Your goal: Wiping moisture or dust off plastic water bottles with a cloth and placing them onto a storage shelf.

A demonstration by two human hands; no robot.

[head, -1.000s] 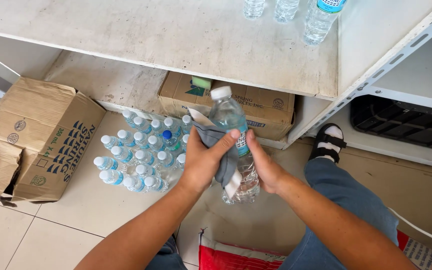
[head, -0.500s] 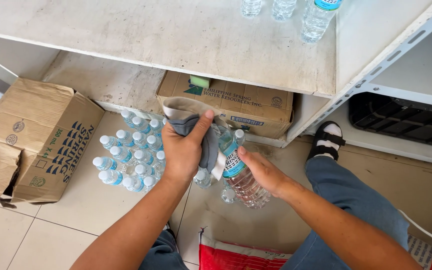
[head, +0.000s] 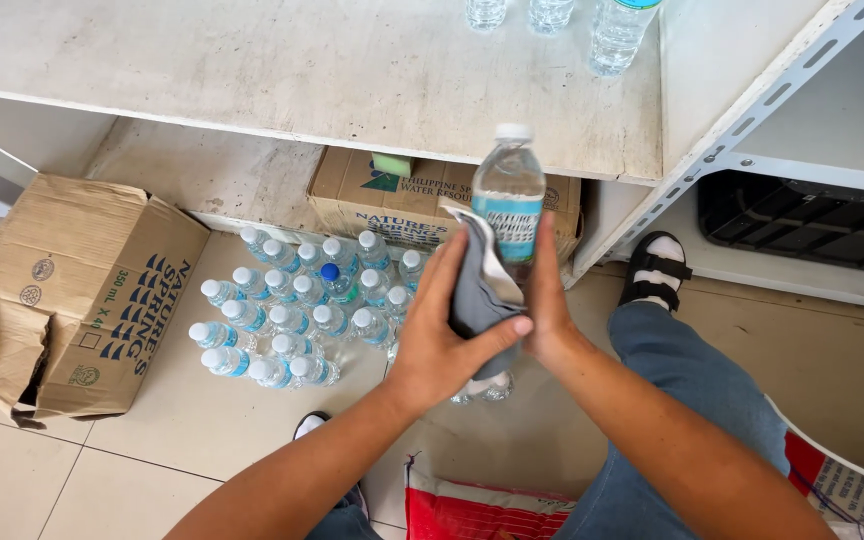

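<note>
- Water bottle [head: 509,205] now upright between both hands, below the shelf [head: 352,90]; earlier it was tilted.
- Left hand [head: 442,340] grips grey cloth [head: 477,290] against the bottle; wiping ongoing.
- Right hand [head: 549,310] flat, fingers extended, steadying the bottle.
- Bottle pack [head: 292,310] on floor.

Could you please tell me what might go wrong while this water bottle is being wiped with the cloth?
The water bottle is pinched between the left hand, through the grey cloth, and the flat right hand; it could slip. It would probably drop onto the bottles on the floor and topple some.
</note>
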